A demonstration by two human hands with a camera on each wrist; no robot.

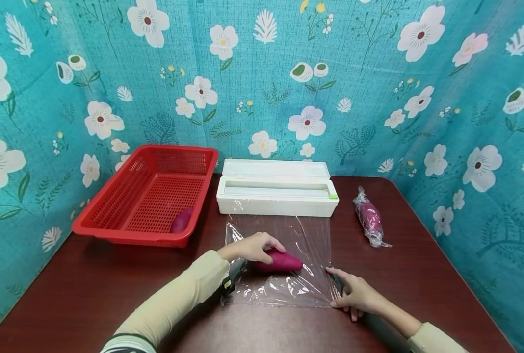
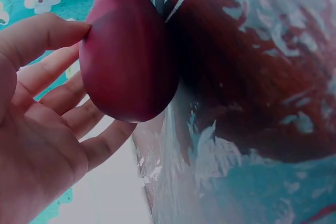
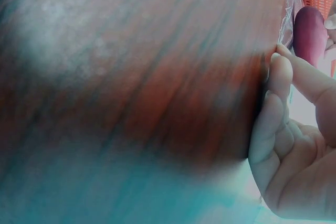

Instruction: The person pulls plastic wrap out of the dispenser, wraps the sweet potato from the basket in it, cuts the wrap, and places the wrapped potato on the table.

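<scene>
Purple sweet potato (image 1: 284, 262) lies on a clear sheet of cling film (image 1: 306, 235) in front of the person, its long axis running from 9 o'clock to 3 o'clock. Its tapered tip points to 3 o'clock; the left hand (image 1: 257, 246) covers part of the thicker end. That hand holds the root between the thumb on 1 side and the fingers on the other, the fingers gently bent and slightly spread.

At 4 o'clock from the root, the right hand (image 1: 358, 293) touches the near corner of the sheet. Its forefinger and thumb are spread along the edge and the other fingers are curled under; whether they pinch the film cannot be told.

At 12 o'clock stands a white dispenser box (image 1: 277, 206), lid raised, with the sheet running from its front. Toward 10 o'clock is a red plastic basket (image 1: 131, 236), with 1 unwrapped root (image 1: 182, 221) in its 5 o'clock corner. Near 2 o'clock, 1 film-wrapped root (image 1: 370, 219) lies on the dark brown table (image 1: 268, 328), its long axis from 11 to 5 o'clock.
</scene>
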